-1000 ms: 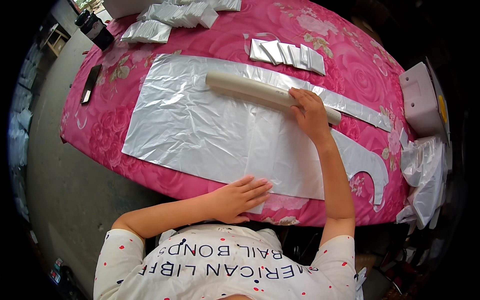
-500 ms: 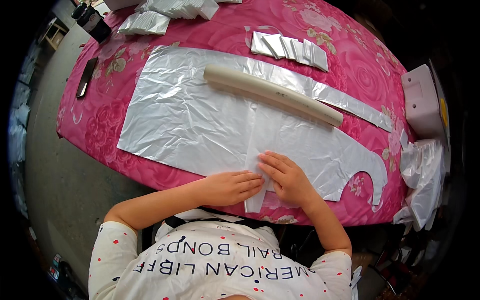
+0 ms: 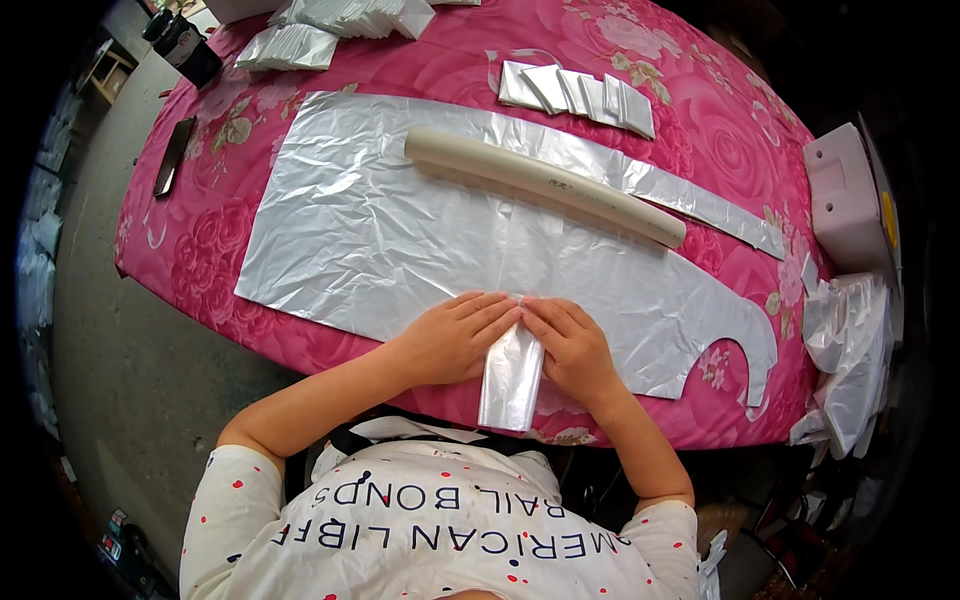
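A thin, shiny white plastic sheet (image 3: 330, 220), shaped like a disposable apron with a curved cut-out at its right end, lies across the table. A beige pipe (image 3: 545, 188) rests on it slantwise. In front of me a narrow folded strip (image 3: 512, 385) of the plastic runs to the table's near edge. My left hand (image 3: 455, 338) lies flat on the strip's left side, fingers stretched out. From the right, my right hand (image 3: 568, 345) presses on the strip's other side with extended fingers. The fingertips of both hands meet at its far end.
Folded white plastic packets (image 3: 578, 95) lie in a row at the far side, with more stacks (image 3: 290, 45) at the back left. A dark jar (image 3: 183, 47) and a dark flat object (image 3: 175, 157) are on the left. A pale box (image 3: 838, 200) and crumpled plastic (image 3: 845, 335) are at the right edge.
My left hand has moved up and slightly left, and my right hand slightly down, so their fingertips now meet. The strip between them looks narrower, smoother and more neatly folded.
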Tool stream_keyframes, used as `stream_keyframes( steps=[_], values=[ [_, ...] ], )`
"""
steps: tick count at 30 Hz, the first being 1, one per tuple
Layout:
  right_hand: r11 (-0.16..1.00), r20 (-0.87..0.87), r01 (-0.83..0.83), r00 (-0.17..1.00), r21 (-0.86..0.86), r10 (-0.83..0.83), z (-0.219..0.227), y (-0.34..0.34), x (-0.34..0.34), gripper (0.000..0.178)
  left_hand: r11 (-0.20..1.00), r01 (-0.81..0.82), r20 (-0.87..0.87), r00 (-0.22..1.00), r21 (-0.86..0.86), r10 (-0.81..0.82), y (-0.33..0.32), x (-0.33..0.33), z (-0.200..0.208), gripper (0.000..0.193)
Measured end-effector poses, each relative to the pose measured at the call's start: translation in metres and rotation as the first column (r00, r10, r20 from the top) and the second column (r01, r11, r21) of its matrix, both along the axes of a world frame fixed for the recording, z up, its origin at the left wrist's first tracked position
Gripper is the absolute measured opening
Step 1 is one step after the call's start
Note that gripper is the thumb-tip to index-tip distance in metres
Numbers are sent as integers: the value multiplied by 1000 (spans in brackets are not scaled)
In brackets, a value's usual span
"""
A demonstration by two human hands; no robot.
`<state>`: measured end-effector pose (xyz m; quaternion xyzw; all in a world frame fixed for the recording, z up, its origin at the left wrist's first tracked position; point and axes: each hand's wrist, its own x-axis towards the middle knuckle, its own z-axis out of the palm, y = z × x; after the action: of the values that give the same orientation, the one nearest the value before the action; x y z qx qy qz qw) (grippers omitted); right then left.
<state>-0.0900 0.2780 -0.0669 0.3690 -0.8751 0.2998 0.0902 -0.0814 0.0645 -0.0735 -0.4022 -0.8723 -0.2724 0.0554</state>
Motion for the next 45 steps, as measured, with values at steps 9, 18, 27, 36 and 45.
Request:
stream_keyframes(
  steps=[9,18,27,36,45],
  values=[
    [965,367,234,913,-116,-177,9,1,-16,22,990,-103,171,982,101,85,4,-6,12,57],
    [872,831,476,436,114,-346,28,-12,-50,26,704,-450,470,863,549,185,11,-13,7,72],
    [869,844,483,417,108,-337,22,-9,-52,25,972,-158,128,975,-176,182,26,-3,-4,79],
    [966,-242,100,969,240,-41,2,1,-48,41,984,-127,84,987,-126,138,17,-21,2,74],
    [997,110,-31,994,77,22,9,9,-67,41,962,-203,-160,972,-184,174,24,-37,-4,44]
  ],
)
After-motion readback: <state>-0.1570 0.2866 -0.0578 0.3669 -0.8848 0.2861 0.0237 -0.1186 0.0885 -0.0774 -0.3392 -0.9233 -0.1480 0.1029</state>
